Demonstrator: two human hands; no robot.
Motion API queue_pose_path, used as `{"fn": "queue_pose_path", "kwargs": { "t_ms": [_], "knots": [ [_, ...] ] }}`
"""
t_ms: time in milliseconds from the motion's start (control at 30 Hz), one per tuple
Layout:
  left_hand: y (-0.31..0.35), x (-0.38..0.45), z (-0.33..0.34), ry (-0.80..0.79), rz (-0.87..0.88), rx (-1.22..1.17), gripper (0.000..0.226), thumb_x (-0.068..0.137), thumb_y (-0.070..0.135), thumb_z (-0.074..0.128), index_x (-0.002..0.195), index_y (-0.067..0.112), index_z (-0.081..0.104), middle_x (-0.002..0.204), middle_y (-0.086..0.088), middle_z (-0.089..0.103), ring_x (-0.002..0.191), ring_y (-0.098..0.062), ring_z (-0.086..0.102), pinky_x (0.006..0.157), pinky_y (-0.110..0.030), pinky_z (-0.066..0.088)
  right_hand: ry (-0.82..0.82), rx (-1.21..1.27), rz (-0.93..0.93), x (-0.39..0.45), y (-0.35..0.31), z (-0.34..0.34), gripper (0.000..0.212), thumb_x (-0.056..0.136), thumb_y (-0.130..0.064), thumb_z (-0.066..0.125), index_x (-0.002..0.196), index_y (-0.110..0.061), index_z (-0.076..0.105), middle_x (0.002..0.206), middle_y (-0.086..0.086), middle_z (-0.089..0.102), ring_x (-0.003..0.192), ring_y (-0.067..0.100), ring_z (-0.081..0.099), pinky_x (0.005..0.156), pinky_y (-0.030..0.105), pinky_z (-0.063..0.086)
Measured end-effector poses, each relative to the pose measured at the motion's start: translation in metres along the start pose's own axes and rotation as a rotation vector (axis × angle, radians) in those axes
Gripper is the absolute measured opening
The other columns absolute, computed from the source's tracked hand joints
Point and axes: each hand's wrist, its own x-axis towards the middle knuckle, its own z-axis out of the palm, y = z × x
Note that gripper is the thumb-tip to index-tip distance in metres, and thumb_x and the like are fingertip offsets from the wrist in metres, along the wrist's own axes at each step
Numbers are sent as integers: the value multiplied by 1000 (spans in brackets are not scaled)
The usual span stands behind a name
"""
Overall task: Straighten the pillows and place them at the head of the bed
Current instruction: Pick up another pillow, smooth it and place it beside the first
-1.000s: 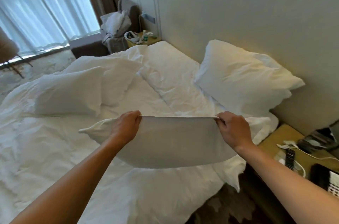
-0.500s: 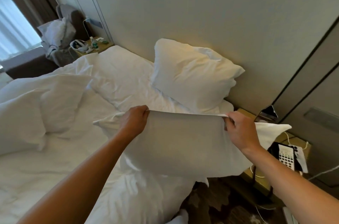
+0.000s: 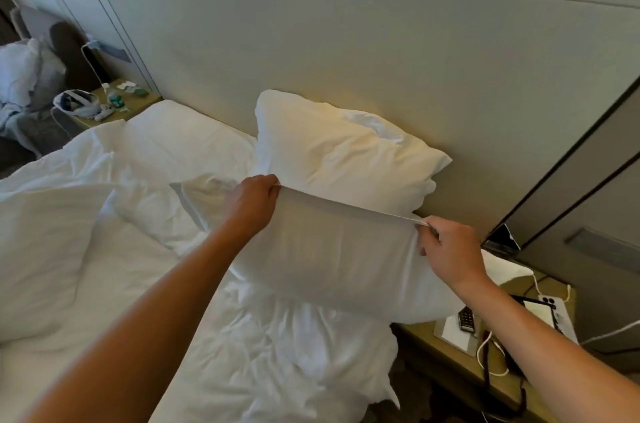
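Padded headboard wall [image 3: 381, 58] fills the frame from 10 to 2 o'clock; below it we log the bed [image 3: 166, 263] with rumpled white sheets. We hold the near pillow [image 3: 332, 259] lifted above the mattress at frame centre, its top seam stretched taut between both hands. Our left hand [image 3: 254, 204] has its fingers curled over the seam at the pillow's left end; our right hand [image 3: 450, 252] pinches the seam at the right end between thumb and fingers. At 12 o'clock from the held pillow, a second pillow [image 3: 339, 155] leans upright against the headboard wall, just behind the held one. A third pillow [image 3: 41, 256] lies on the bed at 9 o'clock. At 4 o'clock, a bedside table [image 3: 429, 350] carries a remote [image 3: 466, 318], phone [image 3: 540, 311] and white cables.
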Motion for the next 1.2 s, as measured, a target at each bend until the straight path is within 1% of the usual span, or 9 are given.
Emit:
{"fn": "queue_pose_path", "kwargs": {
  "t_ms": [267, 433, 600, 767, 1000, 1067, 1100, 1167, 1200],
  "knots": [
    [-32, 56, 65, -153, 19, -4, 31, 105, 28, 40, 99, 22, 69, 94, -1, 71, 90, -25, 65, 66, -36, 50, -112, -47, 180, 14, 16, 52, 22, 103, -38, 59, 85, -35, 71, 63, -17, 67, 62, 5, 68, 68, 25, 53],
    [-47, 97, 70, -139, 28, 7, 29, 104, 30, 41, 97, 23, 69, 93, 1, 70, 86, -25, 66, 64, -34, 47, -140, -44, 163, 47, 9, 63, 28, 104, -43, 56, 82, -34, 71, 60, -18, 66, 71, -4, 67, 57, 23, 50],
    [-67, 129, 69, -147, 29, 16, 30, 105, 27, 42, 100, 21, 71, 94, 0, 71, 84, -23, 65, 67, -35, 52, -157, -19, 162, 76, -2, 83, 33, 105, -42, 54, 82, -29, 74, 60, -15, 68, 70, -5, 67, 59, 26, 51],
    [-98, 159, 72, -156, 26, 85, 30, 104, 28, 42, 98, 23, 71, 88, 2, 69, 76, -19, 59, 61, -31, 43, -201, 10, 175, 103, -12, 113, 31, 105, -41, 56, 80, -32, 72, 67, -23, 70, 71, -5, 68, 58, 22, 47],
    [-129, 180, 108, -203, -76, 50, 32, 104, 20, 40, 100, 14, 71, 88, -6, 63, 88, -26, 61, 60, -36, 46, -302, -89, 201, 140, -19, 158, 37, 106, -39, 54, 76, -24, 71, 66, -7, 70, 66, 10, 67, 67, 40, 60],
    [-132, 173, 123, -214, -150, -21, 30, 105, 19, 40, 105, 11, 69, 101, -9, 63, 111, -32, 60, 68, -40, 50, -307, -155, 184, 147, -21, 168, 39, 106, -37, 53, 73, -23, 67, 66, -5, 68, 65, 13, 66, 64, 40, 59],
    [-134, 167, 129, -208, -170, -37, 28, 105, 21, 44, 116, 12, 67, 121, -12, 62, 129, -34, 51, 83, -44, 53, -299, -193, 169, 148, -21, 172, 39, 107, -35, 53, 70, -23, 62, 65, -4, 65, 62, 14, 63, 59, 39, 56],
    [-139, 151, 139, -198, -200, -16, 43, 103, 29, 51, 144, 16, 52, 161, -15, 36, 155, -34, 21, 115, -48, 40, -287, -266, 131, 149, -21, 179, 40, 106, -30, 53, 66, -24, 52, 63, -4, 56, 57, 15, 56, 52, 35, 43],
    [-142, 142, 142, -195, -216, -20, 55, 102, 33, 53, 153, 19, 40, 168, -15, 21, 158, -33, 11, 121, -49, 32, -295, -300, 108, 147, -22, 181, 37, 106, -28, 52, 69, -25, 52, 66, -5, 55, 59, 16, 55, 54, 35, 40]
  ]
}}
